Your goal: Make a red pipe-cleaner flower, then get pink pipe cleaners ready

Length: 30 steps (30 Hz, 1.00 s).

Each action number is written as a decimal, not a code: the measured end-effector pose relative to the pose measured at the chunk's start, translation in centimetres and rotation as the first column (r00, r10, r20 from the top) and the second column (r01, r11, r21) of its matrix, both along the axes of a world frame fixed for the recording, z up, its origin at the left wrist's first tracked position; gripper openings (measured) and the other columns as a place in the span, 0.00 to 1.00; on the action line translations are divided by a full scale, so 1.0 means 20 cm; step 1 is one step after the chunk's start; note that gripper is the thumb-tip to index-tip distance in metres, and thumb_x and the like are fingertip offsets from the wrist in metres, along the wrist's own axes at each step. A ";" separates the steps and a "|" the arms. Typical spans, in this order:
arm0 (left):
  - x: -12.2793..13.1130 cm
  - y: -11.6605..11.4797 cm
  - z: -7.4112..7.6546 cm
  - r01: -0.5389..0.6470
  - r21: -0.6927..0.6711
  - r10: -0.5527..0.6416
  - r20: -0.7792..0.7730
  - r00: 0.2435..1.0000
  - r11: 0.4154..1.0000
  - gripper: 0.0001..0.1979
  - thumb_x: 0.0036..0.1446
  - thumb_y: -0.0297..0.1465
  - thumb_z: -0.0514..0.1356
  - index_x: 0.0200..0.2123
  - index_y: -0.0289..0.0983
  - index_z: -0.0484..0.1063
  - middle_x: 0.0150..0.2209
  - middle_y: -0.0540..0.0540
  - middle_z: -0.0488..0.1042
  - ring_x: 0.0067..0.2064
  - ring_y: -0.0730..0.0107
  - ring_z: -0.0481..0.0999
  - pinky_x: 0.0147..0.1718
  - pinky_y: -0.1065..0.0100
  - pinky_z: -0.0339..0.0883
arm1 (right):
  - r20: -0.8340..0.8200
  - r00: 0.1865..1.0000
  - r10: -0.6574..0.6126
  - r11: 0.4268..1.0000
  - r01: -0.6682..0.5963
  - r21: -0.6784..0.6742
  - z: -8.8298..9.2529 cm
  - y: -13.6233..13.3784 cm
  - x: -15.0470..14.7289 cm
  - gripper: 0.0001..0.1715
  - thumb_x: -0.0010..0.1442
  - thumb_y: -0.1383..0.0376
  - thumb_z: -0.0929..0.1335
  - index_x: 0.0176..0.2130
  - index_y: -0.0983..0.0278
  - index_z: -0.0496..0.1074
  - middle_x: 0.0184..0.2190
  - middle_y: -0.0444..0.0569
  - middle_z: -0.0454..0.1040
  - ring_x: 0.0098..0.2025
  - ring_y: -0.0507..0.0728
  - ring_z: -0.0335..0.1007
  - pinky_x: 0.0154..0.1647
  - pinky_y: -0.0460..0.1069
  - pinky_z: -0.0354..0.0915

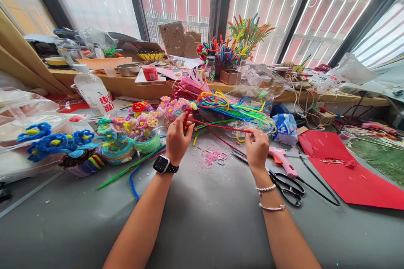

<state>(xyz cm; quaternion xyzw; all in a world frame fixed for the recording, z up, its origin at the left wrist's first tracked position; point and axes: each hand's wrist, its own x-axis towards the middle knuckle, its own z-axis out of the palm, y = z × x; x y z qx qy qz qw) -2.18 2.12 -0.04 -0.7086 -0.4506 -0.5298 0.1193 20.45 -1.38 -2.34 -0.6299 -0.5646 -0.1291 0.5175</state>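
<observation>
Both hands hold one red pipe cleaner (221,126) stretched above a grey table (202,218). My left hand (177,139), with a black watch on its wrist, is closed round the coiled left end. My right hand (257,147), wearing bead bracelets, pinches the right end between thumb and fingers. Just beyond my hands lies a heap of loose coloured pipe cleaners (233,107). Small pipe-cleaner flowers in pink and yellow (142,123) stand to the left of my left hand.
Small scissors (217,156) lie on pink fluff between my hands. A pink glue gun (282,160) and black shears (288,187) lie right of my right hand, beside a red sheet (347,172). Blue flowers (50,140), a bottle (93,90) and a crowded windowsill shelf (126,81) stand behind.
</observation>
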 end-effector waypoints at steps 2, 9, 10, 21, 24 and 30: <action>0.01 0.00 0.00 0.019 -0.014 -0.020 -0.065 0.998 1.000 0.20 0.51 0.31 0.55 0.48 0.34 0.57 0.34 0.44 0.74 0.36 0.66 0.72 0.38 0.66 0.63 | -0.010 1.000 0.000 1.000 0.000 0.024 0.01 0.00 0.00 0.09 0.54 0.66 0.61 0.32 0.65 0.69 0.31 0.50 0.71 0.33 0.56 0.61 0.37 0.50 0.58; 0.04 -0.01 -0.01 0.053 -0.023 -0.057 -0.250 0.967 0.998 0.14 0.53 0.30 0.54 0.44 0.34 0.63 0.33 0.45 0.75 0.32 0.68 0.72 0.34 0.68 0.62 | -0.074 0.995 0.071 0.993 -0.063 0.103 0.03 -0.01 -0.02 0.08 0.54 0.65 0.61 0.35 0.64 0.66 0.32 0.50 0.68 0.33 0.55 0.62 0.36 0.51 0.61; 0.04 -0.01 -0.01 0.029 -0.003 -0.029 -0.246 0.969 1.000 0.12 0.53 0.30 0.53 0.42 0.34 0.64 0.32 0.45 0.75 0.31 0.68 0.72 0.33 0.69 0.62 | -0.127 0.989 0.075 0.990 -0.058 0.126 0.03 -0.01 -0.03 0.10 0.53 0.65 0.61 0.38 0.64 0.64 0.35 0.51 0.66 0.33 0.54 0.62 0.33 0.51 0.62; 0.03 -0.01 -0.02 -0.155 -0.001 0.154 -0.096 0.983 0.988 0.11 0.53 0.33 0.53 0.39 0.34 0.67 0.32 0.44 0.75 0.30 0.67 0.73 0.30 0.70 0.62 | -0.274 0.959 0.074 0.992 -0.042 0.122 0.03 -0.02 -0.09 0.19 0.49 0.63 0.64 0.42 0.64 0.57 0.40 0.55 0.58 0.36 0.56 0.60 0.30 0.52 0.66; 0.03 -0.01 -0.02 -0.179 -0.002 0.179 -0.068 0.982 0.984 0.11 0.53 0.33 0.53 0.38 0.34 0.67 0.32 0.44 0.75 0.30 0.66 0.73 0.30 0.69 0.62 | -0.389 0.917 0.086 0.995 -0.056 0.087 0.02 -0.01 -0.08 0.30 0.48 0.64 0.63 0.50 0.65 0.51 0.45 0.59 0.56 0.34 0.55 0.63 0.29 0.51 0.66; 0.03 -0.01 -0.01 -0.184 0.010 0.184 -0.056 0.981 0.983 0.11 0.53 0.34 0.53 0.37 0.34 0.67 0.32 0.44 0.75 0.30 0.66 0.74 0.29 0.70 0.62 | -0.374 0.913 0.162 0.966 -0.225 -0.130 0.00 0.00 -0.07 0.17 0.51 0.63 0.60 0.42 0.66 0.61 0.35 0.53 0.70 0.34 0.55 0.66 0.33 0.50 0.63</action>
